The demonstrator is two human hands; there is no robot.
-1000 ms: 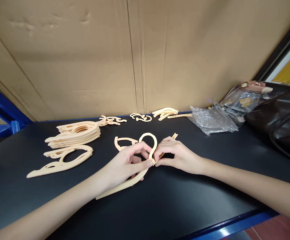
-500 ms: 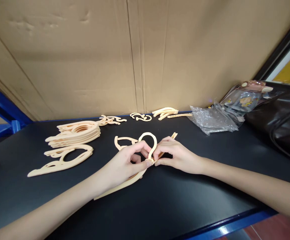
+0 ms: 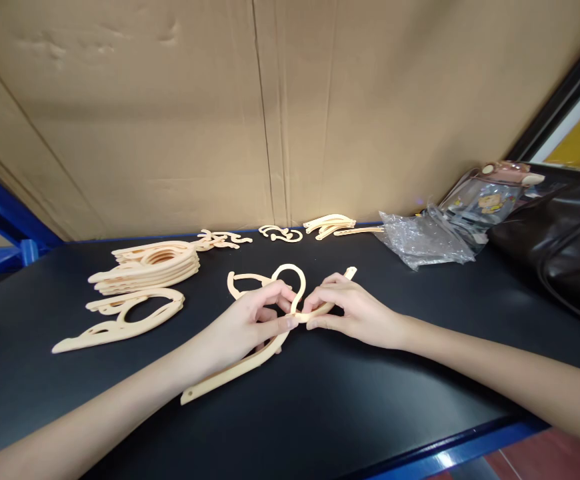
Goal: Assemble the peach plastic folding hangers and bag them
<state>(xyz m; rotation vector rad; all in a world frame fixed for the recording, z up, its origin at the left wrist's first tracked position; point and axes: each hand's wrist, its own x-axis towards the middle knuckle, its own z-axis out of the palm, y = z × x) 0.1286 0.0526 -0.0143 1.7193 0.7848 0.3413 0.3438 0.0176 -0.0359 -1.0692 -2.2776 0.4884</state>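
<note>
Both hands meet at the middle of a cream folding hanger (image 3: 235, 376), its round hook standing upright between them. My left hand (image 3: 253, 323) pinches the hanger just left of the hook's base, and one long arm slopes down from there toward the front left. My right hand (image 3: 353, 308) is closed on the other arm, whose end sticks out beyond the fingers at the upper right. The fingers hide much of the joint. Behind my left hand lies another curved cream piece (image 3: 231, 285), partly covered.
Folded hangers (image 3: 145, 280) are stacked at the left, with another folded hanger (image 3: 157, 323) in front. Loose hooks (image 3: 285, 233), small curved parts (image 3: 223, 239) and arm pieces (image 3: 327, 225) line the back edge. Right lie a clear plastic bag (image 3: 423, 241), a bottle (image 3: 490, 197) and a dark bag (image 3: 565, 233).
The hook and joint have shifted slightly left. The right arm of the hanger has turned to show its broader face, and the left arm's end hole has come into view.
</note>
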